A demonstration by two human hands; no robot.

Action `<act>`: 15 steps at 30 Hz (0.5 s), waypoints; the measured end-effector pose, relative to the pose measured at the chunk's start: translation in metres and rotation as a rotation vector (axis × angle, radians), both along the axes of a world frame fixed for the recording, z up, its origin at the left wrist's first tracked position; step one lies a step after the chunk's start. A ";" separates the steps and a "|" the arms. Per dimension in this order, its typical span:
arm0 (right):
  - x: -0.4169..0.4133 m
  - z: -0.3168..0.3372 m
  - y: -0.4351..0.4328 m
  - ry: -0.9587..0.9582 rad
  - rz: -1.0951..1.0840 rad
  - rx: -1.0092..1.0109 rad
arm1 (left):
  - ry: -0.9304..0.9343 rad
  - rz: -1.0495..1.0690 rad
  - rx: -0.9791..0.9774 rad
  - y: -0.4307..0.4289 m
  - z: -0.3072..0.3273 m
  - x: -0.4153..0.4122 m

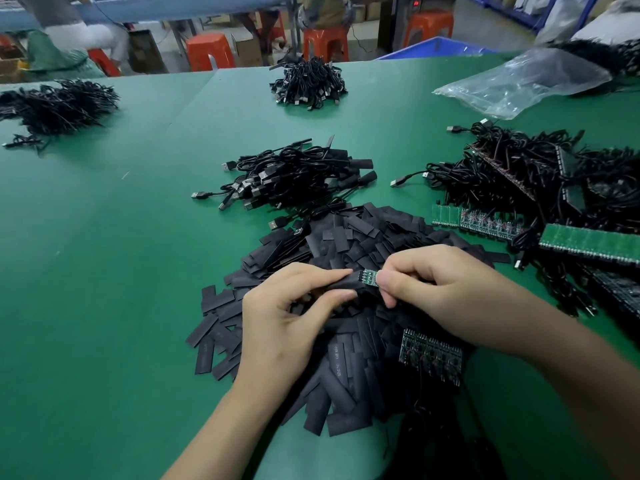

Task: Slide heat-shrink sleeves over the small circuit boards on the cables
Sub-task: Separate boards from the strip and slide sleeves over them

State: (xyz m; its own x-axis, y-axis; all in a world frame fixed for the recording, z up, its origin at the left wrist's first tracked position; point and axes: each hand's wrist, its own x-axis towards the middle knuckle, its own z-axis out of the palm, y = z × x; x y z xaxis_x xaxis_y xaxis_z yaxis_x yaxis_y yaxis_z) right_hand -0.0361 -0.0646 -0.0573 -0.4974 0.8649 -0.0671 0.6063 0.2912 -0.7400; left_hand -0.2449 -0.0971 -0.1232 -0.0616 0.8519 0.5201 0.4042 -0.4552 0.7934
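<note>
My left hand [287, 313] pinches a flat black heat-shrink sleeve [341, 280] between thumb and forefinger. My right hand [446, 289] pinches a small green circuit board [370, 277] by its right end. The sleeve's mouth meets the board's left end, and most of the board still shows. Both hands hover over a big pile of loose black sleeves [349, 237]. A strip of joined boards [429, 351] lies under my right wrist, its cables running down toward me.
A heap of sleeved USB cables [294, 178] lies behind the sleeve pile. Bare cables with board strips [554, 188] crowd the right side. More cable heaps [308, 83] sit far back and left [59, 105]. A clear plastic bag [526, 81] lies at back right on the green table [104, 271].
</note>
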 end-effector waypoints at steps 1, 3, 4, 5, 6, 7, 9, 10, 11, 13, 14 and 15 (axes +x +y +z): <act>0.000 0.000 0.001 0.007 -0.006 0.000 | -0.010 -0.002 -0.005 0.000 0.000 0.000; 0.001 -0.001 0.002 0.003 -0.012 0.008 | -0.026 -0.007 -0.016 0.000 0.000 0.001; 0.002 -0.001 0.002 0.001 -0.011 0.012 | -0.031 -0.009 -0.020 0.000 -0.001 0.001; 0.002 -0.002 0.003 0.001 -0.010 0.016 | -0.036 -0.012 -0.024 0.000 -0.001 0.001; 0.002 -0.002 0.003 0.000 -0.010 0.020 | -0.038 -0.014 -0.026 0.000 -0.001 0.001; 0.002 -0.002 0.003 -0.003 -0.012 0.023 | -0.041 -0.015 -0.027 0.000 -0.001 0.001; 0.002 -0.001 0.003 -0.005 -0.020 0.021 | -0.043 -0.012 -0.029 0.000 -0.002 0.000; 0.002 -0.001 0.003 -0.003 -0.024 0.016 | -0.041 -0.009 -0.028 0.000 -0.002 0.000; 0.001 0.000 0.002 0.001 -0.024 0.009 | -0.038 -0.007 -0.026 0.000 -0.003 -0.001; -0.001 0.001 0.000 0.009 -0.016 -0.009 | -0.027 -0.008 -0.019 0.001 -0.003 -0.001; -0.002 0.002 -0.001 0.012 -0.012 -0.019 | -0.016 -0.009 -0.013 0.001 -0.002 -0.001; -0.002 0.002 -0.001 0.013 -0.010 -0.029 | -0.003 -0.010 -0.004 0.001 -0.002 -0.002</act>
State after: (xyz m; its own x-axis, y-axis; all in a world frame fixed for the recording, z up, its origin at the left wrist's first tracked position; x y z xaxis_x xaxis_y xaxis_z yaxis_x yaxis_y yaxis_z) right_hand -0.0384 -0.0661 -0.0553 -0.4899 0.8676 -0.0858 0.5995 0.2638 -0.7556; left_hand -0.2468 -0.0957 -0.1255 -0.0547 0.8544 0.5167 0.3973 -0.4561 0.7963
